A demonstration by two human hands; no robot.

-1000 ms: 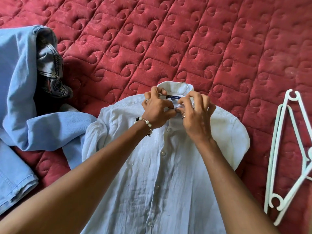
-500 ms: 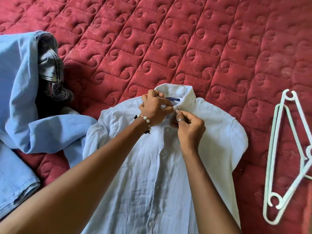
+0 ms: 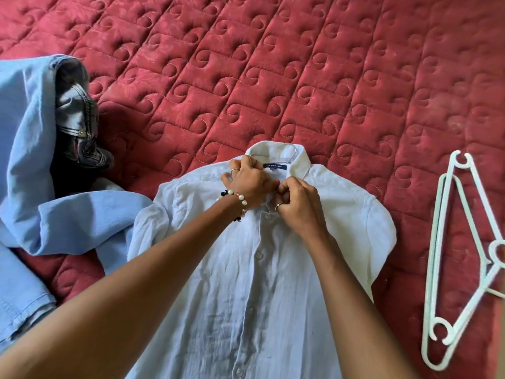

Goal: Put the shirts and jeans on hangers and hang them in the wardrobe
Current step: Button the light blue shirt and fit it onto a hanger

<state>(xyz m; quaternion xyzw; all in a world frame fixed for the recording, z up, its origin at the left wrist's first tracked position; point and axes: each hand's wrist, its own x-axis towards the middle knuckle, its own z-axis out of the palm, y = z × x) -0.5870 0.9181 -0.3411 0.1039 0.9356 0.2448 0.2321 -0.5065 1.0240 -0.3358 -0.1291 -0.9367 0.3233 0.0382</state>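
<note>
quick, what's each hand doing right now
Left hand: fingers curled, pinching the white shirt at the placket just below the collar.
Right hand: fingers curled, pinching the same placket at the top button.

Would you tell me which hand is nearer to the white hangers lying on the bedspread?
Right. The right hand pinches the shirt placket, closer to the white hangers; the left hand grips beyond it.
</note>
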